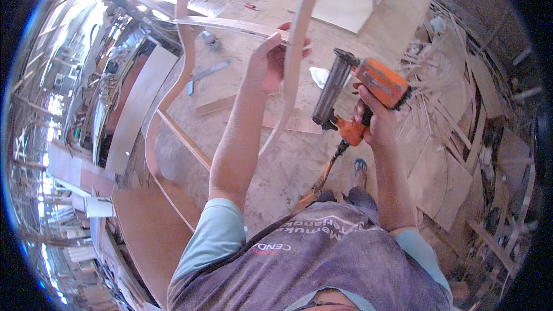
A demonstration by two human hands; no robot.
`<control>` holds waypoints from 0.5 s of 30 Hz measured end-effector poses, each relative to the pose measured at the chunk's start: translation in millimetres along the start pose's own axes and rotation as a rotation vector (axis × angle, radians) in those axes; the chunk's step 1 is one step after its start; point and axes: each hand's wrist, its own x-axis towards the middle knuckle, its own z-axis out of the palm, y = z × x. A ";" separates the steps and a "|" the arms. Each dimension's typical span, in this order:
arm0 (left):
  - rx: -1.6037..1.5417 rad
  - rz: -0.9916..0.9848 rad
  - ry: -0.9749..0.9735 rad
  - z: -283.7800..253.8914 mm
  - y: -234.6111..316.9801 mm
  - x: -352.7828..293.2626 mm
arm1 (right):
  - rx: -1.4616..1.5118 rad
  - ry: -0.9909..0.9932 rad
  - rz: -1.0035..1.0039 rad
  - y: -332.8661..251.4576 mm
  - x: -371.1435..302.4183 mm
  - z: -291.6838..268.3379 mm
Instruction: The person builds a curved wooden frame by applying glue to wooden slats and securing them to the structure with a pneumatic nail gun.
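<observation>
A curvy wooden frame [295, 60] of pale bent strips stands in front of me, joined by a curved crosspiece [230, 23] and a straight lower rail [184, 138]. My left hand [271, 60] is closed around the frame where the crosspiece meets the right upright; its fingertips show past the far side of that strip. My right hand [374, 116] grips the handle of an orange and black nail gun [383, 83], to the right of the frame and apart from it. The gun's long grey magazine slants toward the frame. From its handle an air hose [324, 179] runs down toward my body.
Thin wood offcuts [429, 89] and board pieces are heaped on the right. Flat panels [141, 109] lean at left, beside a large brown board [144, 236]. A square ruler [208, 72] lies on the dusty floor; a pale panel [340, 7] lies farther off.
</observation>
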 end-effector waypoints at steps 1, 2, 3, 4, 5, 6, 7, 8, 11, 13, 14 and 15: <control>0.014 -0.027 0.001 -3.9 1.7 -1.8 | -0.005 -0.002 -0.006 0.6 -0.3 -2.1; 0.034 -0.053 -0.001 -4.9 6.5 -2.9 | -0.006 -0.006 -0.015 0.3 0.0 -2.5; 0.054 -0.079 -0.002 -5.1 6.2 -2.3 | -0.008 -0.011 -0.024 0.1 -0.6 -1.7; 0.062 -0.016 0.022 -4.8 0.9 -2.3 | -0.005 0.015 -0.043 -1.1 -2.3 -0.5; 0.070 -0.039 0.027 -3.1 0.7 -3.8 | 0.016 0.004 -0.030 -1.8 -3.0 -1.7; 0.078 -0.062 0.033 -2.8 3.5 -5.8 | 0.037 -0.008 -0.018 -2.2 -2.9 -3.8; 0.085 -0.084 0.039 -3.2 5.1 -6.5 | 0.058 -0.019 -0.005 -1.9 -2.8 -5.7; 0.118 -0.066 0.034 -4.9 6.0 -6.7 | 0.043 -0.018 -0.050 -1.2 -2.2 -4.2; 0.182 -0.022 0.034 -8.6 5.5 -5.0 | 0.039 -0.023 -0.051 4.1 -0.3 -9.0; 0.184 -0.010 0.051 -8.4 4.1 -4.6 | 0.041 -0.019 -0.064 2.5 -3.4 -9.3; 0.186 -0.010 0.055 -7.7 4.2 -4.4 | 0.043 -0.017 -0.068 1.4 -3.9 -8.4; 0.187 -0.010 0.058 -7.0 4.0 -4.7 | 0.045 -0.024 -0.071 1.8 -3.3 -9.2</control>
